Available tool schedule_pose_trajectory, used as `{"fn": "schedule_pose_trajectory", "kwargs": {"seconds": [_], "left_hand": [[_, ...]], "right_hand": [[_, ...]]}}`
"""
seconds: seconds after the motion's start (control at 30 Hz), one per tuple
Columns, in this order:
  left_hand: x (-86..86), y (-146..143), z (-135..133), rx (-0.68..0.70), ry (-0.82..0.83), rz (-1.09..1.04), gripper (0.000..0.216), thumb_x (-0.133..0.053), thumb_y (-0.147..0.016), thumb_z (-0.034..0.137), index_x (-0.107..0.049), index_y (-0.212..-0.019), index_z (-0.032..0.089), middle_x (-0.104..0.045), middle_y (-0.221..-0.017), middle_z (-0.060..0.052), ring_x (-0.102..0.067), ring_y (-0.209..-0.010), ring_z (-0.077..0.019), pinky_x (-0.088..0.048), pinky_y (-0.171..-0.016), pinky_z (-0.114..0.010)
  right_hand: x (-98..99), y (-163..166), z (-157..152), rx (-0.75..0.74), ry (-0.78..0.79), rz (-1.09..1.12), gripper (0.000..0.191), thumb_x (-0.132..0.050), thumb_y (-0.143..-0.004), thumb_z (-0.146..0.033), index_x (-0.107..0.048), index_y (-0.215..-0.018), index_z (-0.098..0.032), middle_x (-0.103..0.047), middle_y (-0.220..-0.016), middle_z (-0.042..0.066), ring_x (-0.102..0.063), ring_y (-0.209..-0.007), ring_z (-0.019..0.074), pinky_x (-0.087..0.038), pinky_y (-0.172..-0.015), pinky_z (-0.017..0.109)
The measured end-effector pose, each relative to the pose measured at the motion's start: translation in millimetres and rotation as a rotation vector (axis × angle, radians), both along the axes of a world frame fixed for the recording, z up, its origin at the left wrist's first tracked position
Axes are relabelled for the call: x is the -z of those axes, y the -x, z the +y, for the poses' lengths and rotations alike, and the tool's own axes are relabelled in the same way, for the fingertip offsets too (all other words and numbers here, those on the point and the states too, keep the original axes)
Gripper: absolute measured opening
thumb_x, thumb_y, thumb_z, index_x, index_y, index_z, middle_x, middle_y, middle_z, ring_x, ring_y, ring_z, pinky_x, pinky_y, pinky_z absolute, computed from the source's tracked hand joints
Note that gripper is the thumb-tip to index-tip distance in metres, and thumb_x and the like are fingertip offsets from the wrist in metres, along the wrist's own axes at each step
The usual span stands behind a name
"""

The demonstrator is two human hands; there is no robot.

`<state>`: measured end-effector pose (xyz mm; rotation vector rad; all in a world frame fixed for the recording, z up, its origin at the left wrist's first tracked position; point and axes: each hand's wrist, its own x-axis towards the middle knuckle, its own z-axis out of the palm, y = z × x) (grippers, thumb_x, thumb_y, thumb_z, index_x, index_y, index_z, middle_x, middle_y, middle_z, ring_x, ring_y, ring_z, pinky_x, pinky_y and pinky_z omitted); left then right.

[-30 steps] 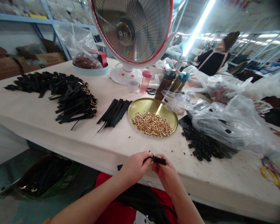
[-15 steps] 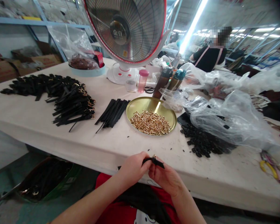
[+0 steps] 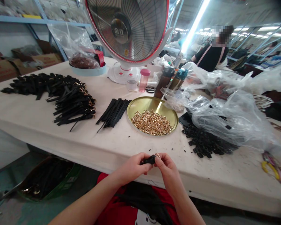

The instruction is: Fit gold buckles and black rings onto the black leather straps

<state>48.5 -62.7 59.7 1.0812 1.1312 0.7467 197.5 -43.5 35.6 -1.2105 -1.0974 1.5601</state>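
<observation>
At the near table edge my left hand (image 3: 132,167) and my right hand (image 3: 166,168) meet, both pinched on one short black strap (image 3: 148,160) with a small gold buckle at its right end. Beyond them stands a round gold tray (image 3: 152,107) heaped with gold buckles (image 3: 151,122). Loose black straps (image 3: 113,113) lie left of the tray. A large pile of finished black straps with gold ends (image 3: 63,95) spreads across the left of the table. Small black loops (image 3: 204,143) are heaped to the right of the tray.
A big round fan-shaped heater (image 3: 128,31) stands at the back, with bottles (image 3: 164,82) and a pink cup (image 3: 144,80) beside it. Clear plastic bags (image 3: 234,120) cover the right side. Yellow-handled pliers (image 3: 270,167) lie far right. A person (image 3: 212,53) works at the far end. A crate (image 3: 46,179) sits on the floor.
The strap has been drawn in and bunched up between my fingertips; its right end no longer sticks out sideways. Both hands stay at the table edge.
</observation>
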Motion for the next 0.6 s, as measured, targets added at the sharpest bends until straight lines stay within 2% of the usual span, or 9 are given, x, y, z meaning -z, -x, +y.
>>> {"fn": "schedule_pose_trajectory", "kwargs": {"seconds": [0.1,0.2,0.4,0.47,0.6], "left_hand": [[7.6,3,2,-0.037,0.031,-0.073,0.023,-0.052,-0.065,0.017,-0.054,-0.088,0.012,-0.055,-0.078,-0.001,-0.047,-0.065,-0.01,-0.04,-0.06,-0.022],[13.0,4,2,-0.043,0.032,-0.089,0.024,-0.052,-0.065,0.017,-0.054,-0.088,0.013,-0.054,-0.077,0.0,-0.046,-0.065,-0.0097,-0.039,-0.059,-0.021],[15.2,8,4,0.019,0.001,0.014,0.025,-0.05,-0.068,0.021,-0.056,-0.091,0.013,-0.055,-0.075,0.0,-0.046,-0.063,-0.0097,-0.038,-0.06,-0.022],[14.3,9,4,0.042,-0.013,0.049,0.027,-0.05,-0.069,0.022,-0.056,-0.093,0.014,-0.055,-0.077,0.0,-0.047,-0.065,-0.0103,-0.039,-0.062,-0.022],[14.6,9,6,0.049,0.007,0.057,0.03,-0.051,-0.071,0.031,-0.053,-0.095,0.013,-0.055,-0.078,0.0,-0.05,-0.064,-0.011,-0.041,-0.062,-0.024]], "right_hand": [[-1.2,1,3,-0.014,-0.007,-0.013,0.025,-0.065,-0.066,-0.04,-0.056,-0.075,-0.019,-0.055,-0.067,-0.002,-0.049,-0.062,0.0121,-0.04,-0.061,0.024],[1.7,2,6,-0.02,-0.031,-0.07,0.024,-0.063,-0.068,-0.041,-0.057,-0.072,-0.018,-0.053,-0.063,-0.003,-0.048,-0.061,0.0117,-0.039,-0.06,0.024],[15.3,6,5,-0.004,0.135,0.068,0.026,-0.061,-0.069,-0.045,-0.056,-0.071,-0.019,-0.052,-0.061,-0.003,-0.046,-0.058,0.0118,-0.039,-0.058,0.025],[16.6,7,4,0.018,0.083,-0.015,0.026,-0.06,-0.069,-0.046,-0.057,-0.073,-0.02,-0.053,-0.063,-0.002,-0.047,-0.06,0.0131,-0.039,-0.059,0.026],[11.5,6,5,0.075,-0.168,-0.323,0.025,-0.054,-0.073,-0.045,-0.056,-0.072,-0.02,-0.056,-0.064,0.0,-0.05,-0.064,0.0165,-0.039,-0.061,0.028]]}}
